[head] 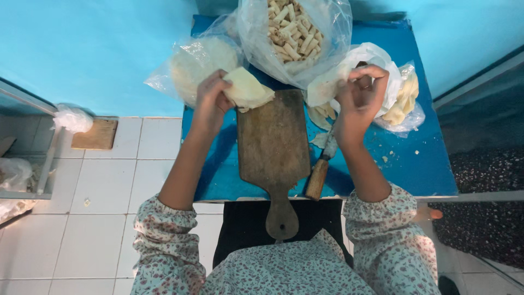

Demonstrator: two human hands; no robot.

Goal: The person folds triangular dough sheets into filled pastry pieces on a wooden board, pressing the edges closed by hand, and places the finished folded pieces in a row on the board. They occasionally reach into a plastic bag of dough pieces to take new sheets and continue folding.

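On the blue desk [415, 164] a worn board [273, 147] lies lengthwise between the arms, handle toward the person, with a wooden-handled knife [322, 166] just beside its right edge. Left hand [210, 101] fingers pinch a folded pale sheet [248, 87] over the board's far corner. Right hand [363, 93] fingers curl together at a white bag [376, 57]; what they grip is hidden. Behind, a clear bag [295, 33] holds pale rolled sticks, its top cut off. Left of it, a bag of flat round sheets [194, 65]. Scraps lie near the knife.
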